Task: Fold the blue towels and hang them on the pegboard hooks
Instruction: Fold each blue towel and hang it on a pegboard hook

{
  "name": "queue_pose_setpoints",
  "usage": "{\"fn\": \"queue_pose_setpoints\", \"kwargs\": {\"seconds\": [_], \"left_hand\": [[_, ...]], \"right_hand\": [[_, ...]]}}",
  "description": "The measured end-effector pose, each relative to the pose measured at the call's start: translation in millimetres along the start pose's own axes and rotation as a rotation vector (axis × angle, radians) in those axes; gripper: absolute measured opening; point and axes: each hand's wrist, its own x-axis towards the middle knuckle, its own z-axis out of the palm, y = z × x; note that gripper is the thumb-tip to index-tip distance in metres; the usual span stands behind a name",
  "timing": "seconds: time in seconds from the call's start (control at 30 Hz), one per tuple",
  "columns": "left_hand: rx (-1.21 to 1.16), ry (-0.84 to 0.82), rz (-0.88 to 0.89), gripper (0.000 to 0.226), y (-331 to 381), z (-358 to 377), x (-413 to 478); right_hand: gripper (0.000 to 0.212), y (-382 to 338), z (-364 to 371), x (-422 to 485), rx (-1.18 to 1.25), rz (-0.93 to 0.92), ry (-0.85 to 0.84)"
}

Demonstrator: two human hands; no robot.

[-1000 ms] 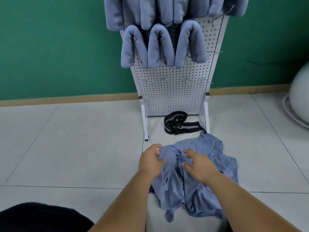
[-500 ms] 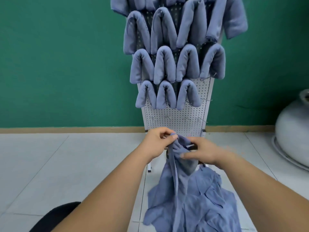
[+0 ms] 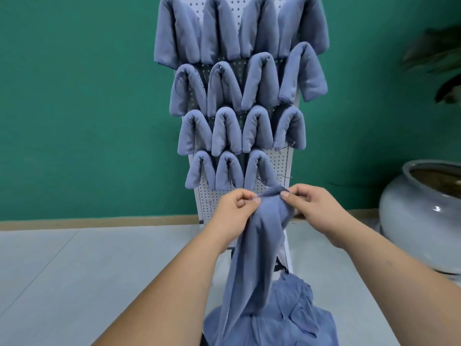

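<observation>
The left hand (image 3: 233, 208) and right hand (image 3: 311, 208), earlier down on the pile (image 3: 287, 320), now pinch the top edge of one towel (image 3: 257, 245), lifted. It hangs below them, and the grips seem slightly wider apart than a half-second ago.

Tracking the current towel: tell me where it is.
Head view, centre: the towel hangs pinched between left hand and right hand, before the pegboard, above the pile.

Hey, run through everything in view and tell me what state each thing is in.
Held towel: unfolded, hanging down to the pile.
Left hand: pinching its top edge.
Right hand: pinching the same edge.
Towel pile: loose on the floor.
Pegboard: upright, lower part bare.
Hung towels: folded, draped in rows.
</observation>
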Motion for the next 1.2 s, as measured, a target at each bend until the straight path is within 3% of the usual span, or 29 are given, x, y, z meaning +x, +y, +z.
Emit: {"fn": "queue_pose_setpoints", "kwargs": {"seconds": [0.23,0.5,0.67,0.83,0.9,0.97,1.07,1.2], "left_hand": [[0.235,-0.121,0.042,0.008,-25.0,21.2,11.6],[0.734,-0.074,-0.029,0.007,-40.4,5.9,30.3],[0.919,0.016,-0.052,0.014,-50.3,-13.1,46.7],[0.941,0.031,-0.129,0.016,-63.6,-32.9,56.3],[0.908,0.035,-0.132,0.016,-68.6,-38.6,60.1],[0.824,0.023,-0.124,0.02,-72.5,-37.8,62.8],[0.641,0.004,-0.089,0.02,-72.8,-24.7,65.1],[0.5,-0.102,0.042,0.017,-64.8,2.8,67.0]], "right_hand": [[0.013,25.1,-5.9,5.7,-0.558,-0.083,-0.075],[0.023,31.7,-19.6,19.6,-0.616,-0.09,-0.063],[0.022,44.1,-48.6,29.6,-0.569,-0.075,0.114],[0.023,64.5,-80.1,36.2,-0.548,0.047,0.403],[0.023,71.2,-84.9,37.5,-0.597,0.089,0.447],[0.017,72.4,-79.7,40.6,-0.623,0.095,0.418],[0.008,68.3,-57.8,48.6,-0.62,0.026,0.248],[0.033,64.7,-18.4,55.3,-0.596,-0.067,-0.104]]}}
